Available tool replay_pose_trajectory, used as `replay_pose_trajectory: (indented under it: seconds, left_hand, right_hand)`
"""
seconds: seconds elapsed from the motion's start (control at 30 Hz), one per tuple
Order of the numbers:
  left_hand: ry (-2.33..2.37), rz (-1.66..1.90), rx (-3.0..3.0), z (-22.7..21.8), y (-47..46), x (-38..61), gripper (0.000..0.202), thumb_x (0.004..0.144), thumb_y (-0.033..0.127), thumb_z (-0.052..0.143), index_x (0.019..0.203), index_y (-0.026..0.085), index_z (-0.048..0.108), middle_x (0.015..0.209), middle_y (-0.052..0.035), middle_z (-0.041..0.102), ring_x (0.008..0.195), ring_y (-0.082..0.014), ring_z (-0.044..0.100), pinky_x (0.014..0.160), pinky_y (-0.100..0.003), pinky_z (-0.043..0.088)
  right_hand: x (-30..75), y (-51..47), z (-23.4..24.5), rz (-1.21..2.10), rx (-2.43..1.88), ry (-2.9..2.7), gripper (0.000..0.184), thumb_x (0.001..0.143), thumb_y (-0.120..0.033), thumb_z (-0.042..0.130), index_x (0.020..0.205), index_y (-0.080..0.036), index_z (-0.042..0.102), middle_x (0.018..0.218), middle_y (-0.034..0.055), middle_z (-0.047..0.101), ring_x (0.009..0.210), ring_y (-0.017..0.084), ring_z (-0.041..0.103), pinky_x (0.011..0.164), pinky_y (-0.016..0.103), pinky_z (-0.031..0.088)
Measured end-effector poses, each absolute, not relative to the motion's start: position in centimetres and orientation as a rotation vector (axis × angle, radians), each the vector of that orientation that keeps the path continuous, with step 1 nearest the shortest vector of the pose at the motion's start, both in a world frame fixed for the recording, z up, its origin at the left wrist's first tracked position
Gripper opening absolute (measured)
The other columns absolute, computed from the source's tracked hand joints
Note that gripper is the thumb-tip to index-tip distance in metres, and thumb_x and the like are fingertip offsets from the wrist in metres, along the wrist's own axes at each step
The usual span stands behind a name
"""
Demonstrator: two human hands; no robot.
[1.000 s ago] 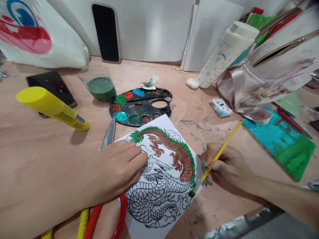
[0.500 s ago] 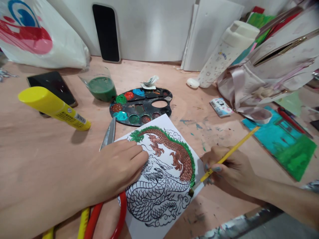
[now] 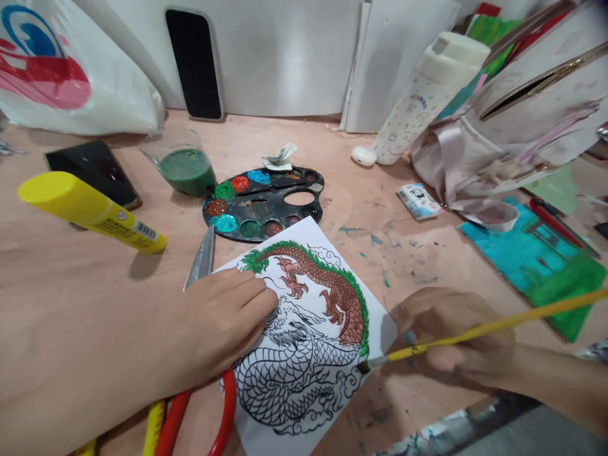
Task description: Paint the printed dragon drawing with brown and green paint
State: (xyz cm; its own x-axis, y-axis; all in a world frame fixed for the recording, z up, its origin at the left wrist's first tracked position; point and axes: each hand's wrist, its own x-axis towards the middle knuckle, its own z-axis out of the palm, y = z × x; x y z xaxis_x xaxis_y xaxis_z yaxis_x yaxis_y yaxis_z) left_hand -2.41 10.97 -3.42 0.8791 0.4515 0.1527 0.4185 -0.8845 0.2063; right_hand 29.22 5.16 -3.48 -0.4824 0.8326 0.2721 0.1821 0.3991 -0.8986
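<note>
A white sheet with a dragon drawing point(image 3: 304, 342) lies on the wooden table; the upper body is painted brown with a green edge, the lower part is black outline. My left hand point(image 3: 223, 320) rests flat on the sheet's left side, fingers together, pressing it down. My right hand point(image 3: 451, 339) is closed on a yellow paintbrush point(image 3: 479, 329), which lies almost level, its tip touching the green edge near the sheet's right border.
A black palette point(image 3: 263, 202) with several paint wells and a cup of green water point(image 3: 185, 168) sit behind the sheet. Scissors point(image 3: 202, 256) with red handles pass under my left hand. A yellow glue stick point(image 3: 90, 212), phone point(image 3: 95, 174), white bottle point(image 3: 427, 95), pink bag point(image 3: 513, 126) and a blue-green painting point(image 3: 536, 266) surround them.
The brush handle has swung down from steeply tilted to nearly level, pointing right. My right hand shifted slightly right. My left hand stays on the sheet.
</note>
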Motion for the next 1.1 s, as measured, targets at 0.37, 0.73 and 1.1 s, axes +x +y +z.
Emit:
replay_pose_trajectory:
  seconds: [0.37, 0.73, 1.1]
  left_hand:
    - [0.676, 0.306, 2.867, -3.7, 10.9, -2.4, 0.026, 0.103, 0.017, 0.031, 0.090, 0.017, 0.053, 0.082, -0.0039, 0.051, 0.074, -0.0214, 0.043, 0.066, -0.037, 0.033]
    - [0.710, 0.384, 2.833, -4.4, 10.6, -2.4, 0.028, 0.103, 0.018, 0.027, 0.088, 0.018, 0.050, 0.081, -0.0029, 0.049, 0.074, -0.0218, 0.039, 0.066, -0.038, 0.028]
    - [0.709, 0.253, 2.868, -4.2, 10.6, -2.0, 0.016, 0.100, 0.014, 0.037, 0.087, 0.019, 0.045, 0.083, -0.0024, 0.047, 0.076, -0.0220, 0.039, 0.068, -0.038, 0.029]
  right_hand:
    - [28.4, 5.5, -4.1, 1.133, -0.803, -1.665, 0.027, 0.098, -0.038, 0.058, 0.077, -0.021, 0.061, 0.057, -0.0012, 0.056, 0.043, 0.012, 0.063, 0.041, 0.019, 0.055]
    - [29.2, 5.9, -3.0, 0.830, -0.813, -2.062, 0.031, 0.104, -0.036, 0.043, 0.077, -0.023, 0.052, 0.052, 0.0032, 0.062, 0.052, 0.017, 0.068, 0.048, 0.024, 0.056]
    - [29.4, 6.0, -3.0, 0.855, -0.780, -1.959, 0.027, 0.103, -0.033, 0.045, 0.080, -0.022, 0.055, 0.055, 0.0037, 0.061, 0.051, 0.018, 0.067, 0.048, 0.025, 0.055]
